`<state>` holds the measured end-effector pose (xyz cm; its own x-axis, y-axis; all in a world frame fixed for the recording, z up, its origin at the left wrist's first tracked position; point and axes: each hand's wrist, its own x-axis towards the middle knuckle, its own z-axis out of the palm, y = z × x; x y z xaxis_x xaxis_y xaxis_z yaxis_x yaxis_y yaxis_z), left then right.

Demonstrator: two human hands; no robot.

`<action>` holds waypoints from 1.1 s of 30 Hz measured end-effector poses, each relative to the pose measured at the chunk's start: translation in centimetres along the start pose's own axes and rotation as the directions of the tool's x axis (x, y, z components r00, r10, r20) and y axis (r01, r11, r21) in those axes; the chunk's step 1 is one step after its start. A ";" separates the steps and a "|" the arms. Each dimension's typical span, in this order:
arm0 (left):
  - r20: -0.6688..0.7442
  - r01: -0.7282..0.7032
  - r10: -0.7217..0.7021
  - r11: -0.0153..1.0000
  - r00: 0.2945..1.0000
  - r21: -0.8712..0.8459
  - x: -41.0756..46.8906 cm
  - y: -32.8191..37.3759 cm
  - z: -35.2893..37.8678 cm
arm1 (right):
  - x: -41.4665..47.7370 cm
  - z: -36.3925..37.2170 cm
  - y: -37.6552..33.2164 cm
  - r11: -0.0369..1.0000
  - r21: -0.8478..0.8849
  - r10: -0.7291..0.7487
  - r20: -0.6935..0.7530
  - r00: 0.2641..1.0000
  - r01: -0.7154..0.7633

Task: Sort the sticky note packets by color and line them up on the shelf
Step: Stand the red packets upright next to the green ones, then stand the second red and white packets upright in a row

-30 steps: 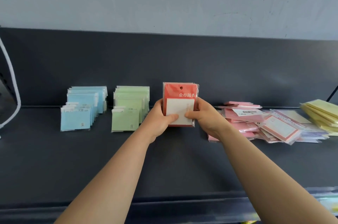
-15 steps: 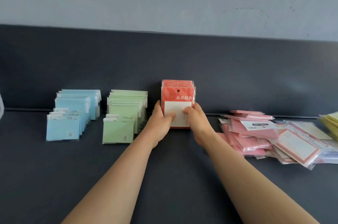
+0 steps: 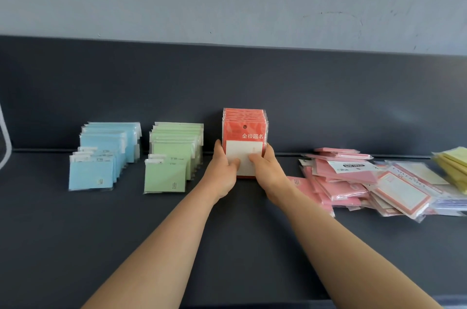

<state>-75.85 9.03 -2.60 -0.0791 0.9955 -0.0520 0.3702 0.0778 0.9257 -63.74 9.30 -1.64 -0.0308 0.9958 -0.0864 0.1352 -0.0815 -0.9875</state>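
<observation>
Head view: one stack of about seven red cellophane-wrapped sticky note packets (image 3: 244, 129) stands upright on the dark grey shelf (image 3: 75, 233), long axis vertical, printed faces toward the camera. Left hand (image 3: 222, 172) and right hand (image 3: 267, 172) clasp its sides, thumbs on the front. One green packet row (image 3: 171, 157) and one blue packet row (image 3: 101, 157) sit left, and one loose pink packet heap (image 3: 338, 182) lies right.

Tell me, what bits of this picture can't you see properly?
Head view: the bottom of the red packets is covered by the left hand and the right hand gripping them.
Head view: the yellow packets are cut off by the right edge.
Head view: the print on the green packets is too small to read.
Head view: lower packets in the pink pile lie hidden under upper ones.
</observation>
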 end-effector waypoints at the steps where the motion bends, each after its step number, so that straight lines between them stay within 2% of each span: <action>1: -0.001 0.008 -0.008 1.000 1.000 0.020 0.0 0.1 -0.1 | -0.1 0.0 0.1 1.000 -0.022 -0.013 0.000 1.000 0.013; 7: 0.001 -0.025 0.025 0.992 1.000 0.126 -0.6 0.2 -0.8 | -0.8 -0.7 0.3 0.966 -0.235 -0.110 -0.013 0.994 0.104; 11: -0.088 -0.077 0.100 0.968 0.991 0.240 -1.3 1.0 -1.1 | -1.3 -1.2 0.2 0.897 -0.387 -0.252 -0.049 0.966 0.215; 15: -0.161 -0.132 0.205 0.917 0.965 0.376 -2.8 2.1 -1.4 | -3.2 -1.9 -1.4 0.766 -0.579 -0.366 -0.034 0.930 0.280; 18: -0.197 -0.221 0.346 0.854 0.917 0.470 -4.1 2.4 -1.5 | -5.0 -2.5 -2.3 0.619 -0.742 -0.371 0.010 0.929 0.255; 22: -0.143 -0.360 0.513 0.750 0.847 0.555 -6.3 3.1 -0.5 | -6.7 -4.1 -1.9 0.471 -0.850 -0.421 0.019 0.907 0.237; 24: -0.113 -0.384 0.523 0.740 0.845 0.552 -7.5 3.6 0.4 | -7.6 -5.4 -1.6 0.456 -0.861 -0.435 0.005 0.900 0.225; 28: -0.065 -0.389 0.477 0.781 0.876 0.489 -8.8 4.7 3.1 | -8.8 -9.6 -1.1 0.478 -0.861 -0.440 -0.063 0.896 0.174; 33: 0.021 -0.300 0.324 0.848 0.946 0.438 -8.6 6.7 7.2 | -8.8 -16.1 -1.0 0.481 -0.873 -0.396 -0.131 0.909 0.084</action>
<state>-66.04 1.40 1.34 0.0642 0.9679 0.2430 0.7426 -0.2090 0.6363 -47.61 1.30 2.19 0.0483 0.9427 0.3300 0.9269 0.0808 -0.3664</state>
